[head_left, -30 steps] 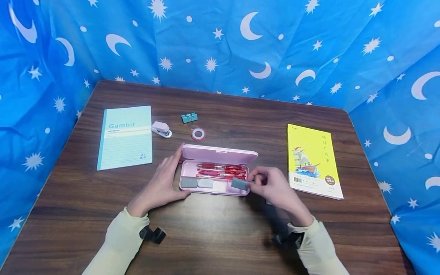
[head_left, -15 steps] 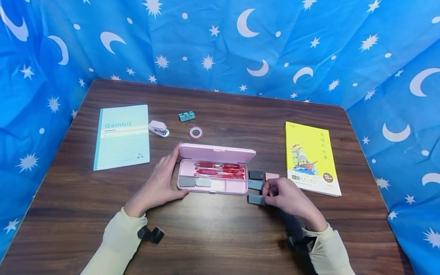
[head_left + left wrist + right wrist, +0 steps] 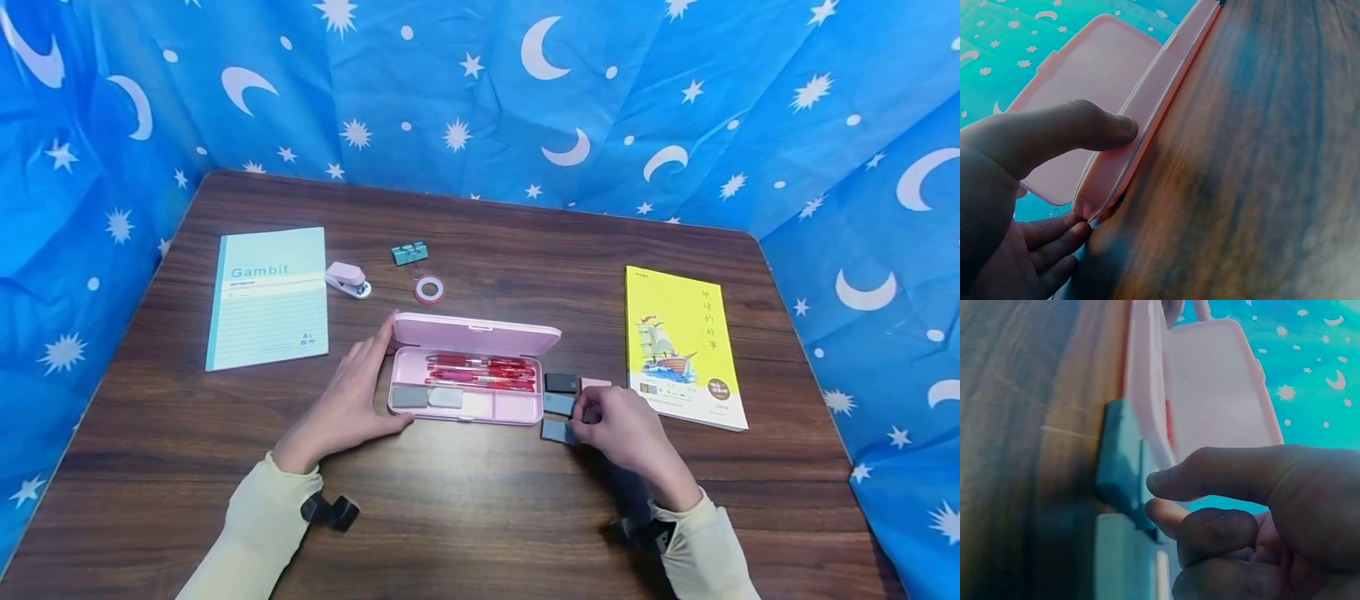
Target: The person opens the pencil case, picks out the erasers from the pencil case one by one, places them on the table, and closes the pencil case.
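My left hand [image 3: 348,400] holds the left end of an open pink pencil case [image 3: 480,418], its thumb pressed on the front wall and its fingers at the end, as the left wrist view [image 3: 1110,181] shows. Inside the case lie several red pens [image 3: 480,362], a grey eraser [image 3: 409,397] and a white eraser [image 3: 446,397]. The front right compartment is bare. To the right of the case, my right hand [image 3: 626,425] pinches the right end of a blue-grey eraser [image 3: 557,431] lying on the table. Behind it are another blue-grey eraser [image 3: 558,404] and a black one [image 3: 561,382].
A pink eraser [image 3: 595,383] is partly hidden by the right hand. Farther off are a notebook [image 3: 273,308], a small stapler [image 3: 348,280], a binder clip [image 3: 410,253] and a tape roll [image 3: 429,289]. A yellow book [image 3: 678,333] lies at the right.
The right hand has carried the blue-grey eraser out from above the case's right compartment to the table, then shifted it slightly towards the other erasers. The left hand stays on the case.
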Motion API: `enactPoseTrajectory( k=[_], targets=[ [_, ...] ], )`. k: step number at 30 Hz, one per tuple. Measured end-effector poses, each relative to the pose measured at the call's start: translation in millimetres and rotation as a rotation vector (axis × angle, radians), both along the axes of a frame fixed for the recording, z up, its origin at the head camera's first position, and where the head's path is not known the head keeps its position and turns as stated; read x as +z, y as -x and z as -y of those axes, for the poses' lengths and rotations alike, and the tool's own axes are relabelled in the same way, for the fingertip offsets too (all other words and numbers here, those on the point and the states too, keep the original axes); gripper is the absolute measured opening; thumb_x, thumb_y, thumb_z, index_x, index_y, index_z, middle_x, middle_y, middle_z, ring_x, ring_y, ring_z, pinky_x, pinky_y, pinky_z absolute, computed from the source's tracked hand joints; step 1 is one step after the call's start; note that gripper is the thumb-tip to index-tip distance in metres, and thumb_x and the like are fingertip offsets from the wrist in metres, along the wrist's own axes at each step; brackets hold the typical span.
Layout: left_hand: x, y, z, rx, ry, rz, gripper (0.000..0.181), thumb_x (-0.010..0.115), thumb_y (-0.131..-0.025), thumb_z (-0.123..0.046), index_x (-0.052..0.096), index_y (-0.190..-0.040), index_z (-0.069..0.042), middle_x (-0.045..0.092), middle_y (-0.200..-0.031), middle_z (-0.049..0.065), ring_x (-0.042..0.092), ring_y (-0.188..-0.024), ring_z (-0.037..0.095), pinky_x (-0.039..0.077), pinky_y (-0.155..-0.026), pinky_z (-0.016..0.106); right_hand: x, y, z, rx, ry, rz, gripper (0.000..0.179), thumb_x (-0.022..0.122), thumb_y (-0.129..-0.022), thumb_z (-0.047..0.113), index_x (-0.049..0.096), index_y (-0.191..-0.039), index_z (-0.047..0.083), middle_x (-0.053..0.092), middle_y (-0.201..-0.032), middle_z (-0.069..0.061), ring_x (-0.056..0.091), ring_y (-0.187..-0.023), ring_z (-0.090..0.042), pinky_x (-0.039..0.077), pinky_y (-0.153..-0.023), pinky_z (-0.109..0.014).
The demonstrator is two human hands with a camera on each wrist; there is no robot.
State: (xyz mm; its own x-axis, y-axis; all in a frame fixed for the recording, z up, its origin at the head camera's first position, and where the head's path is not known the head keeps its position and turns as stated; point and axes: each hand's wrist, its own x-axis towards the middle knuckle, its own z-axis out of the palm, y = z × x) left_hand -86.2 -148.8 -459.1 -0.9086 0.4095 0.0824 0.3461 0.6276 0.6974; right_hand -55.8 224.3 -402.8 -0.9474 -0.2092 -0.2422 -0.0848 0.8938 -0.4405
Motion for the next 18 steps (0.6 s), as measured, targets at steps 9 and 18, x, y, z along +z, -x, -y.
enactPoseTrajectory(
  k=[9,18],
  targets=[
    [0.3,-0.1,-0.2,-0.003,-0.005,0.0,0.138,0.093,-0.067,-0.032,-0.006,-0.163,-0.026,0.031,-0.163,0.012,0.035,-0.141,0.033,0.027,-0.117,0.057,14.8,6.0,48,0.063,0.034,-0.163,0.009,0.078,-0.086,0.022,0.072,-0.082,0.017,0.049,-0.057,0.009,0.043,-0.051,-0.01,0.032,-0.048,-0.028],
    [-0.8,0.4,0.6,-0.008,-0.007,-0.02,0.138,0.093,-0.066,-0.033,-0.006,-0.163,-0.025,0.034,-0.161,0.012,0.037,-0.139,0.032,0.025,-0.118,0.057,-6.1,10.7,105,0.225,0.021,-0.289,0.008,0.075,-0.088,0.027,0.078,-0.092,0.02,0.046,-0.055,0.016,0.042,-0.052,-0.006,0.032,-0.047,-0.027]
  ],
)
